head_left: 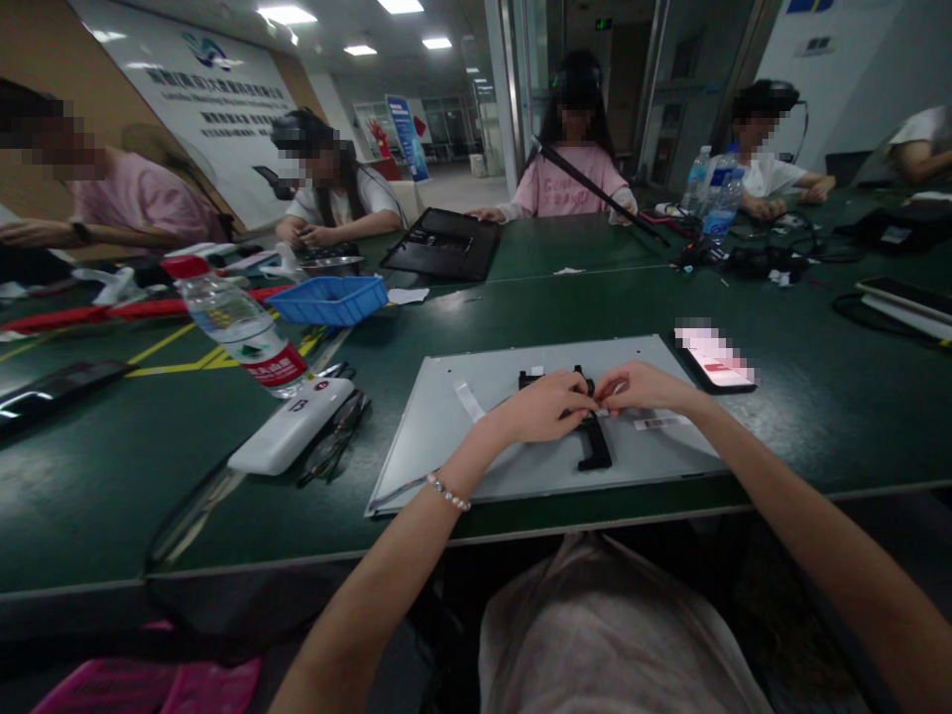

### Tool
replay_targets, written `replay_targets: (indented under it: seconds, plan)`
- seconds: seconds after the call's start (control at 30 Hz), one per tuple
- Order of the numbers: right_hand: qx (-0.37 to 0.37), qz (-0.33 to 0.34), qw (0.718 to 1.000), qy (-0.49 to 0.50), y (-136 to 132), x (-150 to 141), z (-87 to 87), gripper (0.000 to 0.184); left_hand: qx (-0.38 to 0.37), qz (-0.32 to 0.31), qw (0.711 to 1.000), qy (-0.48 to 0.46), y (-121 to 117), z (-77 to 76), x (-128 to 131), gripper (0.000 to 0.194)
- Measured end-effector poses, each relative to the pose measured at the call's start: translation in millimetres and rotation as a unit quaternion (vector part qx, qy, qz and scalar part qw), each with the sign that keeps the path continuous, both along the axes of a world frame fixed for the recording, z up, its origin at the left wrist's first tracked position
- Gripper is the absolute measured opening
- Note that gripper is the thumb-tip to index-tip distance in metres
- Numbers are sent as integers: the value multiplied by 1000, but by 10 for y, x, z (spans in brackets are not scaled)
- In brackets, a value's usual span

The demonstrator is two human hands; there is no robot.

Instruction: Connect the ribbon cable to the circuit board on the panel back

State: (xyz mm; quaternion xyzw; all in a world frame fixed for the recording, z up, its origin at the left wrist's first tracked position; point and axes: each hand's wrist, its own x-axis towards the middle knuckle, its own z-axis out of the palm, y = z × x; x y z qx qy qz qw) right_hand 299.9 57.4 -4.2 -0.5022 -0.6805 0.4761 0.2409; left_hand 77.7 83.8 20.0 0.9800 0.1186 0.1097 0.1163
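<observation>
A flat silver-grey panel lies on the table before me, with a black plastic part on its middle. My left hand rests over that part, its fingers curled and closed on it. Close against it, my right hand has its thumb and fingertips pinched together; whatever is between them is too small or hidden to make out. The fingertips of both hands nearly touch. A pale strip lies on the panel to the left, and a label shows under my right wrist. A thin cable runs along the panel's lower left.
A lit phone lies right of the panel. To the left are a white power bank, glasses, a tilted water bottle and a blue tray. Across the table, several people sit; a black laptop shell lies there.
</observation>
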Motion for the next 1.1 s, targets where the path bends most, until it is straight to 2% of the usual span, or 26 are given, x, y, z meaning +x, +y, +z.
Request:
replay_targets:
  seconds: [0.23, 0.4, 0.53, 0.63, 0.7, 0.8, 0.87, 0.97, 1.03, 1.1]
  plan:
    - [69, 12, 996, -58, -27, -11, 16, 19, 10, -11, 1000, -2, 7, 20, 4, 29]
    - [83, 1, 995, -55, -32, 5, 74, 18, 4, -11, 1000, -4, -9, 41, 18, 30]
    - [96, -5, 994, -52, -28, 24, 84, 16, 1, 9, 1000, 0, 12, 139, -9, 29]
    - [103, -14, 993, -62, -30, 26, 75, 17, 13, 76, 997, -7, 71, 285, -131, 32]
    - [107, -20, 992, -63, -31, 27, 75, 18, 36, 147, 988, -8, 108, 386, -275, 34]
    - [110, -23, 992, -53, -38, 28, 92, 18, 77, 268, 960, 8, 124, 466, -558, 37]
    - [108, -20, 993, -50, -49, 24, 111, 18, 99, 342, 934, 31, 117, 447, -759, 38]
    - [104, -17, 993, -56, -68, 5, 132, 18, 108, 451, 885, 49, 124, 332, -1016, 43]
    - [107, -19, 992, -64, -76, -11, 132, 19, 79, 481, 871, 57, 151, 238, -1130, 46]
    - [116, -23, 990, -74, -77, -25, 121, 19, 28, 476, 877, 59, 184, 165, -1186, 45]
